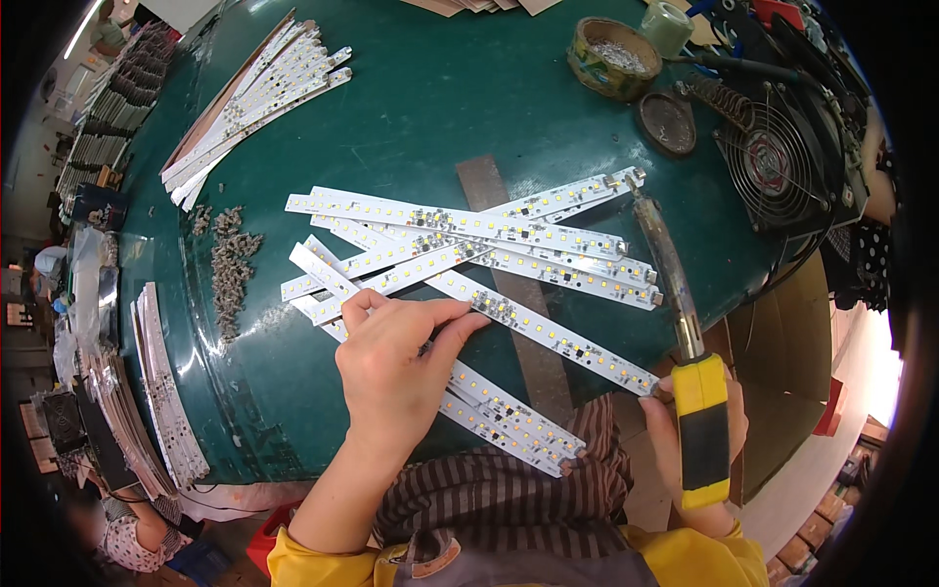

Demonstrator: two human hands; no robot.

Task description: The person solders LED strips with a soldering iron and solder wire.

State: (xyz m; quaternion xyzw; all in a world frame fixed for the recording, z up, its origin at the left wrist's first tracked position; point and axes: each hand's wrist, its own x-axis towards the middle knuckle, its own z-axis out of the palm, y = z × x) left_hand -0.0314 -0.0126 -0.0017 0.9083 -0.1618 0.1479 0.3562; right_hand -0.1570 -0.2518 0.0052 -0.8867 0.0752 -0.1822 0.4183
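My left hand (pixel 391 352) is closed, thumb and forefinger pinching a white LED strip board (pixel 553 336) that slants down to the right. In my right hand (pixel 670 440) is a soldering iron (pixel 702 430) with a yellow and black handle, its metal barrel pointing up and away. Fingertips of that hand also touch the right end of the pinched board. More LED boards (pixel 391 209) lie crossed in a pile just beyond my left hand, some with small metal pieces at their right ends. Several others (pixel 509 426) are fanned beneath my left wrist.
The green table (pixel 391 108) holds a stack of LED boards (pixel 259 103) at the far left, a heap of small metal parts (pixel 233 259), and more boards (pixel 166 391) at the left edge. A round tub (pixel 614 61), a small dish (pixel 667 124) and a fan (pixel 770 161) stand far right.
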